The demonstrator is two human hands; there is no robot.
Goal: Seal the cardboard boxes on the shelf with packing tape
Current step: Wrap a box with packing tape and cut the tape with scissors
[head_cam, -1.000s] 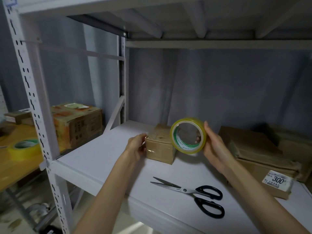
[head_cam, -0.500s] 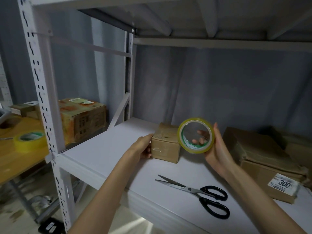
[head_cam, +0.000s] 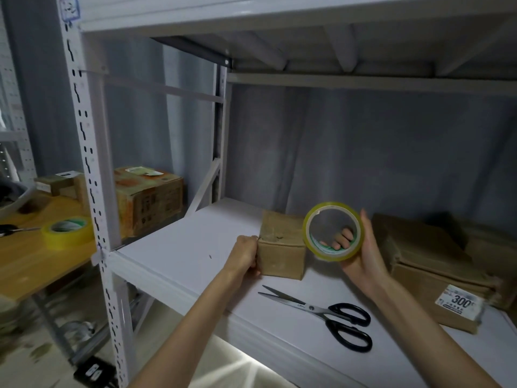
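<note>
The small cardboard box (head_cam: 281, 249) stands on the white shelf (head_cam: 179, 253) near its middle, flaps down; a glossy strip seems to lie across its top, though whether the seam is already taped cannot be told from here. The left hand (head_cam: 245, 254), at nine o'clock of the box, presses against its left face with curled fingers and steadies it. The right hand (head_cam: 361, 257), at three o'clock of the box, holds the yellow-rimmed roll of clear packing tape (head_cam: 333, 231) upright beside the box's right edge, its fingertips (head_cam: 342, 238) showing through the core and its thumb along the outer rim. No free tail of tape can be made out between roll and box. The step in hand appears to be the start of a run of tape on this box: the roll is brought up, the box is braced, nothing is yet drawn across. The next move would call for finding the loose end, sticking it to one face, and pulling the roll over the top seam while the left hand keeps the box from sliding on the smooth shelf. The black-handled scissors (head_cam: 324, 312) lie blades nearly closed at six o'clock of the box, within reach for the cut. A stack of flat cardboard pieces (head_cam: 425, 264) with a label reading 300 lies at three o'clock, beyond the right hand. At nine o'clock, past the upright, a wooden desk (head_cam: 33, 264) carries a second yellow roll (head_cam: 68, 232) and a larger printed carton (head_cam: 148, 201).
</note>
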